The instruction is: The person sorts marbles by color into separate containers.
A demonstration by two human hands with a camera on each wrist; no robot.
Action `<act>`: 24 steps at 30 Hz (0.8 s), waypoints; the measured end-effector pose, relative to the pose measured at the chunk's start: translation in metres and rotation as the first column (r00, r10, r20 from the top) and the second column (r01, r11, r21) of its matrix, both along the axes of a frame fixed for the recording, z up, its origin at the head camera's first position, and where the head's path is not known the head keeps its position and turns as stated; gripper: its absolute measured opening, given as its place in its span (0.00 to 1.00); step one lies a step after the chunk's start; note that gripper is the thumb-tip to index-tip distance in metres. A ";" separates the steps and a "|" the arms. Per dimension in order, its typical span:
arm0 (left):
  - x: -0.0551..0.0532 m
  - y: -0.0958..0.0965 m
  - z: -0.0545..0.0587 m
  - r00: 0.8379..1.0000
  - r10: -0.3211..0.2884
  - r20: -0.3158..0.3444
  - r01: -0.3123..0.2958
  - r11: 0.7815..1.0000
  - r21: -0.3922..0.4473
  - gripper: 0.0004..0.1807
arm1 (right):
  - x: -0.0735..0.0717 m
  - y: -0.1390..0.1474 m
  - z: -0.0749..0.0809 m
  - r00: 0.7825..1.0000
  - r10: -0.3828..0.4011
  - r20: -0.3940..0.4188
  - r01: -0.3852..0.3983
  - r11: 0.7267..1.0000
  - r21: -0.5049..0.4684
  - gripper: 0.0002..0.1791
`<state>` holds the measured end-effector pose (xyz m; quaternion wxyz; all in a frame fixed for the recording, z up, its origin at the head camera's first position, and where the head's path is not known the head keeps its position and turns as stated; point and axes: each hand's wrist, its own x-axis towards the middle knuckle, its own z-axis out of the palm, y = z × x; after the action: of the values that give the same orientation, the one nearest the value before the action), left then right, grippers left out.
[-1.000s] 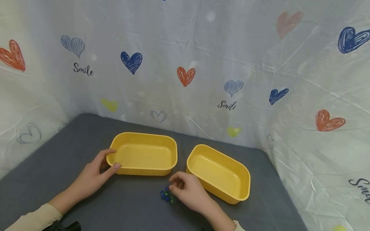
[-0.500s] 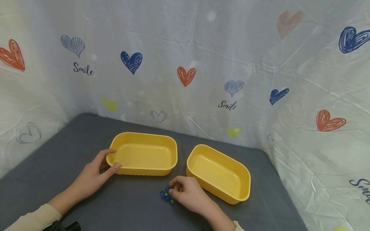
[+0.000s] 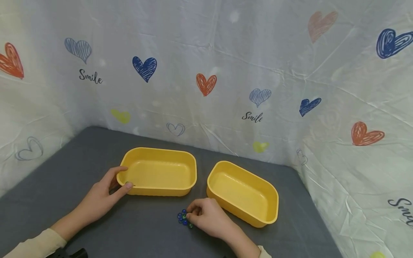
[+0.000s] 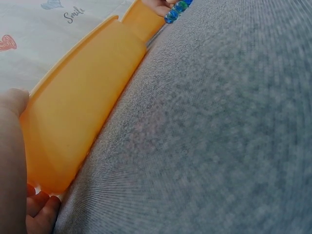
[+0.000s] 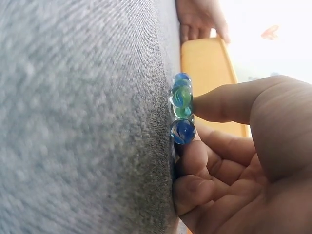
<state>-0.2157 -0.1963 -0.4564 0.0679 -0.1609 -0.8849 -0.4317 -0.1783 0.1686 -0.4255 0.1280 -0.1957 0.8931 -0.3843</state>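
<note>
My left hand (image 3: 101, 197) holds the left end of a yellow plastic tub (image 3: 161, 175), thumb on the near rim and index finger over the end rim. In the left wrist view, more fingers (image 4: 44, 209) curl at the tub's lower corner. A small cluster of blue and green glass marbles (image 3: 183, 219) lies on the cloth in front of the tubs. At its right side my right hand (image 3: 209, 218) has thumb and index finger at a green marble (image 5: 184, 112), seemingly pinching it. A blue marble (image 5: 183, 132) partly hides the index fingertip there. The other fingers curl against the cloth.
A second yellow tub (image 3: 243, 193) stands angled just beyond my right hand, a narrow gap away from the first. Nothing is visible inside either tub. Grey cloth (image 3: 145, 229) covers the table, and a white curtain (image 3: 180, 46) with printed hearts hangs behind and beside it.
The right hand has come slightly lower, its thumb and index fingertips at the marbles. The left hand keeps its hold on the tub. The head view has shifted slightly.
</note>
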 end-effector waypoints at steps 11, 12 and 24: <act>0.001 0.000 -0.001 1.000 -0.003 -0.004 0.003 1.000 0.015 0.34 | 0.000 -0.001 -0.001 1.000 -0.006 0.004 0.006 1.000 -0.020 0.02; 0.001 0.000 -0.002 1.000 -0.004 -0.004 0.004 1.000 0.016 0.33 | 0.000 -0.001 -0.001 1.000 -0.006 0.004 0.007 1.000 -0.024 0.03; 0.001 0.001 -0.001 1.000 -0.001 -0.017 0.001 1.000 0.013 0.33 | 0.000 0.000 -0.001 0.999 -0.023 -0.031 0.021 0.997 -0.075 0.02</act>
<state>-0.2146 -0.1954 -0.4576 0.0765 -0.1646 -0.8815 -0.4359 -0.1786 0.1682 -0.4269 0.1020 -0.1966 0.8821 -0.4157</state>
